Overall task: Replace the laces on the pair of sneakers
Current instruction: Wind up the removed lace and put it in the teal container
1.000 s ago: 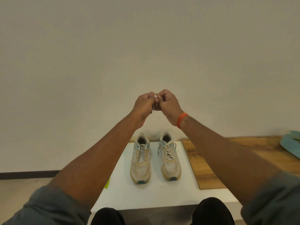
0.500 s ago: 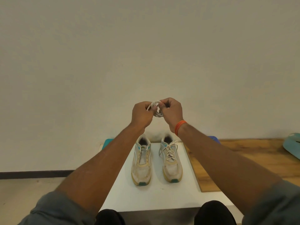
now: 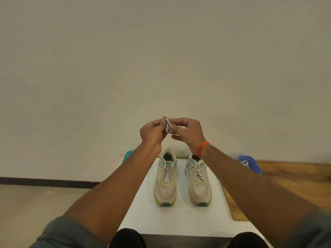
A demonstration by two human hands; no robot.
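I count two worn white-and-tan sneakers with teal toe tips: the unlaced left one [image 3: 166, 183] and the laced right one [image 3: 199, 183]. One bundled white lace [image 3: 167, 124], one blue shoe [image 3: 249, 164], one orange wristband [image 3: 202, 149].

You've got a bundled white lace [image 3: 167, 124] raised above two worn sneakers — left sneaker [image 3: 166, 179] unlaced, right sneaker [image 3: 198, 181] laced — standing side by side.
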